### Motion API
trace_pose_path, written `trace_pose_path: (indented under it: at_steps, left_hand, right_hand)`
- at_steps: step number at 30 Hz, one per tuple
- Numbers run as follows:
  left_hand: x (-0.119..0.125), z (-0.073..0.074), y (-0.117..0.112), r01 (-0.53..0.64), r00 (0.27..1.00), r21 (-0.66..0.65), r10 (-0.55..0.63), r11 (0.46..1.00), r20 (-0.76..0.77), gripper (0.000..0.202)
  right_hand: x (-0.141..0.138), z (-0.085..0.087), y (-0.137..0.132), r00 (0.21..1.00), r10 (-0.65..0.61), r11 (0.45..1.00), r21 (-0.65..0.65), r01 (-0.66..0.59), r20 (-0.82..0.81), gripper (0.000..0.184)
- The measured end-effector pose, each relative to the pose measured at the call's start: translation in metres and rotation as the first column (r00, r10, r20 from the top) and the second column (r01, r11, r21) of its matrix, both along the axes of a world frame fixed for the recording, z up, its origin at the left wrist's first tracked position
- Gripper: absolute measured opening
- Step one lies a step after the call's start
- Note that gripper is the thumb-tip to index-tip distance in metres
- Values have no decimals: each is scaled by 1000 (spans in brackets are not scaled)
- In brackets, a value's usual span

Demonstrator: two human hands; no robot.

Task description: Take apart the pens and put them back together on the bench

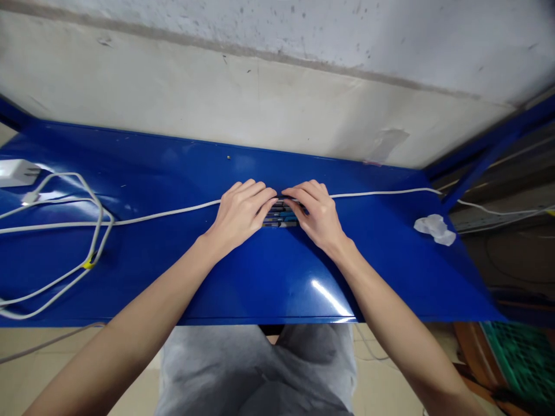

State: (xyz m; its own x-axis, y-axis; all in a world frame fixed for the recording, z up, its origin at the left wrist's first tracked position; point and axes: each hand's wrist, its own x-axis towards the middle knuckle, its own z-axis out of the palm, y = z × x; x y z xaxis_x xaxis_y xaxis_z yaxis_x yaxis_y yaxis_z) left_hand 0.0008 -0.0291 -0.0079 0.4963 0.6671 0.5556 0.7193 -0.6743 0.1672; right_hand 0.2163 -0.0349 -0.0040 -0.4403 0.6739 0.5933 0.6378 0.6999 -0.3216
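Note:
Both my hands rest on a blue metal table [277,277], fingertips meeting at the middle. Between them lies a small row of dark pens [281,215], side by side, some with blue bands. My left hand [239,212] curls its fingers over the left ends of the pens. My right hand [315,215] curls over their right ends. The hands press the pens together from both sides; the pens lie flat on the table. Much of the pens is hidden under my fingers.
A white cable [165,215] runs across the table behind the hands. Looped white cables [93,242] and a white charger [15,172] lie at the left. A crumpled white tissue [435,229] sits at the right. A wall stands behind; a green crate [520,358] is lower right.

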Motion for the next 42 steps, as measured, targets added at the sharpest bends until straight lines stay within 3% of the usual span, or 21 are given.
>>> trace_pose_path:
  at_steps: [9,14,17,20,23,28,33,35,38,40,42]
  left_hand:
    - [-6,-4,6,-47,990,-10,48,999,130,32]
    - [-2,-1,-1,-52,949,-55,67,997,308,27]
    - [2,2,-7,-37,926,-74,62,997,372,23]
    - [8,3,-14,92,915,-100,-45,991,400,18]
    - [18,4,-22,194,884,-200,-83,960,460,15]
    - [33,6,-32,295,862,-439,-38,848,506,18]
    - [33,7,-31,331,827,-543,39,772,561,20]
    - [32,8,-30,386,821,-576,16,721,571,23]
    - [31,8,-28,445,812,-604,-13,661,583,28]
    - [29,10,-26,444,775,-601,51,664,629,27]
    - [24,16,-23,424,718,-591,142,686,681,23]
  right_hand:
    - [12,3,8,989,-105,991,78,113,-101,20]
    - [5,12,-3,912,-197,980,-47,193,-360,20]
    - [-4,17,-15,900,-101,995,-29,98,-423,21]
    - [-13,18,-24,925,100,995,43,-91,-367,15]
    - [-16,15,-27,936,190,982,37,-187,-296,14]
    - [-13,10,-25,940,28,999,-6,-32,-339,20]
    - [-17,5,-25,956,12,1000,28,-4,-294,20]
    - [-16,7,-22,953,-21,999,28,31,-302,21]
    - [-5,15,-13,910,-156,982,38,184,-385,21]
    - [5,22,-6,839,-236,960,16,279,-490,20]
    - [13,28,0,781,-245,967,-93,236,-574,21]
